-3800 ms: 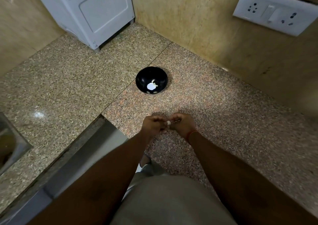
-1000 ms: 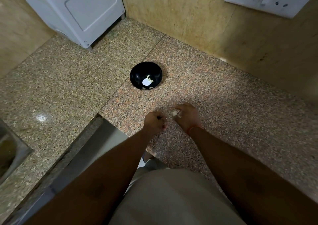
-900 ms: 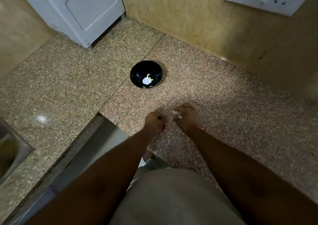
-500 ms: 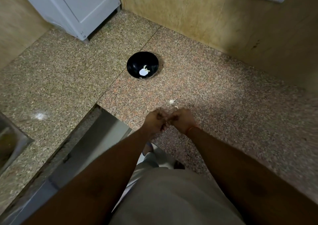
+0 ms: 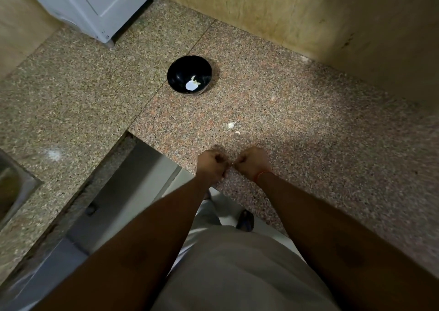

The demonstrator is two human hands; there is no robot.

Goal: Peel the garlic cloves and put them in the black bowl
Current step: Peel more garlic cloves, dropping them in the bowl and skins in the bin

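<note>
Nearest, clothing: pale, smooth fabric fills the bottom edge, with both bare forearms reaching forward above it.
Left hand [image 5: 211, 165]: fingers curled into a fist above the near counter edge; anything pinched inside is too blurred to tell.
Right hand [image 5: 253, 163]: also curled, knuckles facing the left hand and just beside it; a thin orange thread [image 5: 262, 174] circles the wrist. What it holds cannot be told.
Counter [image 5: 308, 144]: speckled polished granite, pinkish-brown on the right slab, greyer-green on the left, with a straight seam between them.
Garlic pieces [image 5: 231, 125]: two small pale bits lie on the granite just beyond the hands, close together; whether clove or skin is unclear.
Black bowl [image 5: 189, 74]: round, glossy, further off near the seam; inside rest a whitish garlic clove [image 5: 190, 85] and a small curved sliver.
Far wall [image 5: 308, 13]: mottled tan stone.
White appliance [image 5: 95, 4]: smooth panelled box in the far left corner.
Sink [image 5: 11, 187]: metal basin at the left edge.
</note>
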